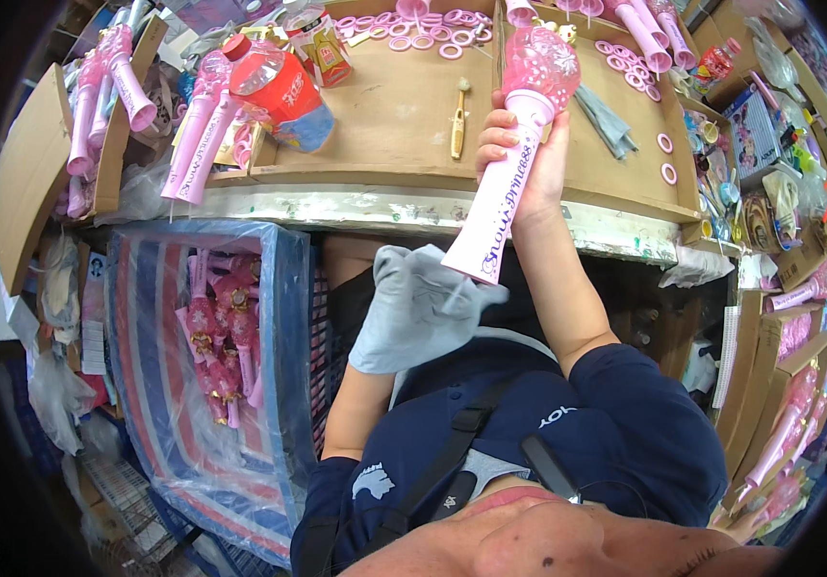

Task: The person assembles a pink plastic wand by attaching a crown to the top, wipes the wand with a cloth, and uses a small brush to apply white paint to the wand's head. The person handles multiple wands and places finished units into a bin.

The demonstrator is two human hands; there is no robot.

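Right now, from the head camera, I see my right hand (pixel 529 159) wrapped around the upper handle of a pink toy wand (pixel 509 163), fingers curled fully closed on it just under its clear, glittery dome. The wand is tilted, dome up over the cardboard-covered workbench (pixel 384 115), white-pink handle slanting down toward my lap. My left hand (pixel 413 308) is hidden under a grey cloth (pixel 432 288), which it presses against the bottom end of the wand's handle; the cloth covers the fingers, so I cannot tell how far they are closed.

On the bench, a small wooden-handled brush (pixel 458 120) lies just left of the wand, and a red-capped drink bottle (pixel 274 87) lies on its side further left. Pink plastic rings (pixel 423 29) are scattered along the far edge, and more lie on the right side of the bench. More pink wands (pixel 197 130) lean at the left end of the bench, and others (pixel 639 29) lie at the far right.

Below the bench on my left stands a blue-and-red striped bag (pixel 153 365) lined with clear plastic, with a bundle of pink wands (pixel 221 337) inside. Cardboard boxes (pixel 779 356) of wands stand on my right.
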